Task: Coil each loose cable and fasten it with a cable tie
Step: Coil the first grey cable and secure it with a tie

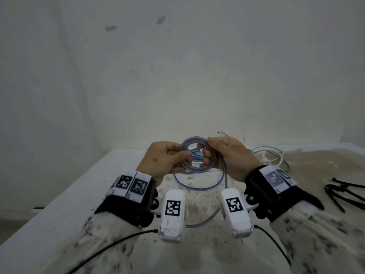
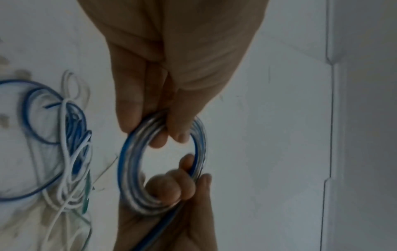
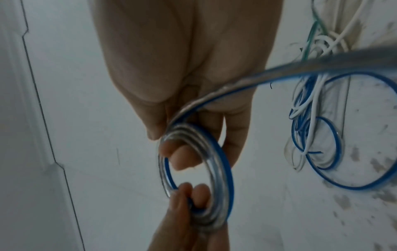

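Both hands hold up a small coil (image 1: pixel 194 141) of clear cable with a blue stripe above the table. My left hand (image 1: pixel 167 161) pinches the coil's left side; the coil (image 2: pixel 133 169) shows several turns there. My right hand (image 1: pixel 227 155) grips the right side, fingers through the coil (image 3: pixel 223 163). The cable's loose tail (image 3: pixel 300 68) runs from the right hand down to the table, where it lies in a wide loop (image 1: pixel 199 187). Black cable ties (image 1: pixel 343 191) lie on the table at the right.
A tangle of blue, white and green cables (image 1: pixel 276 157) lies on the stained white table (image 1: pixel 69 194) beyond the hands, near the wall (image 1: pixel 177 76). The table's left edge runs diagonally at the lower left. Black cords trail from my wrist cameras.
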